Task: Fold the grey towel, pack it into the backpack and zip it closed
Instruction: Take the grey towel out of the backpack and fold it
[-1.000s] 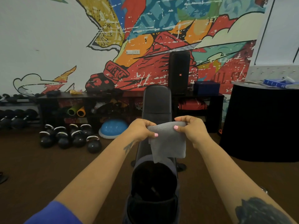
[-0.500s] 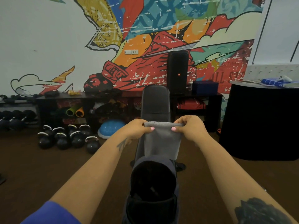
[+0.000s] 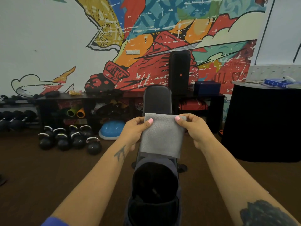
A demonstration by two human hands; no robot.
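The grey towel [image 3: 162,136] is folded into a small rectangle and hangs flat between both hands, above the far end of the bench. My left hand [image 3: 136,130] pinches its top left corner. My right hand [image 3: 194,129] pinches its top right corner. Directly below, the dark backpack [image 3: 155,163] stands on the bench with its main compartment wide open toward me, its inside black. The towel's lower edge hangs just above the backpack's far rim.
A black padded bench backrest [image 3: 157,99] rises behind the towel. Several kettlebells [image 3: 70,141] and a blue balance dome [image 3: 112,130] sit on the brown floor at left. A low black shelf [image 3: 114,95] lines the mural wall. A black-draped table [image 3: 263,121] stands at right.
The towel was tilted and crumpled a second ago; both hands have since levelled it and spread it flat, holding the top corners wider apart.
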